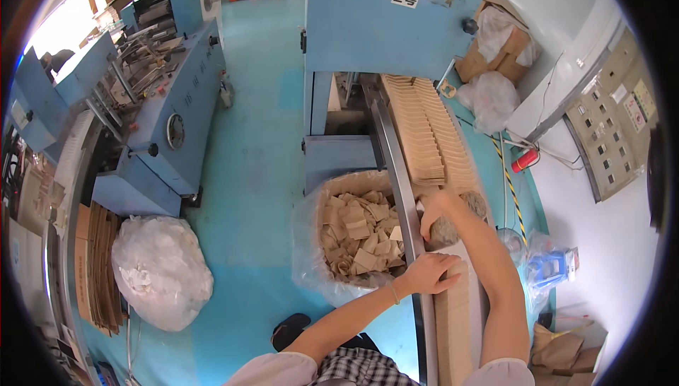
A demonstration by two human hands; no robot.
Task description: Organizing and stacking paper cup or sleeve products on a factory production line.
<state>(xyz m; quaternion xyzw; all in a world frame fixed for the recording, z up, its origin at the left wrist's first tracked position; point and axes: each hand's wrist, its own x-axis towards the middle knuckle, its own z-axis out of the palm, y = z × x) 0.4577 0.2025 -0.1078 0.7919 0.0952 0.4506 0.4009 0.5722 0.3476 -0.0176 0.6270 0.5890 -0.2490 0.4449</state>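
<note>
My left hand [431,273] lies over the upper end of a long row of tightly packed brown paper pieces [453,322], its fingers stretched out and apart. Farther up the same table, my right hand [433,213] is closed with curled fingers, by the near end of a fanned row of brown paper pieces [417,128]. What those fingers hold is hidden. A rough grey lump [445,232], like a stone, sits beside and under my right wrist. More grey shows past the forearm; I cannot tell if it is the same lump.
A metal rail [399,181] edges the table. Left of it stands a plastic-lined bin [311,244] of brown paper scraps. A blue machine [396,32] rises ahead, another [170,117] stands left. A stuffed white bag [163,273], a fire extinguisher [524,160] and a wall panel [615,117] flank me.
</note>
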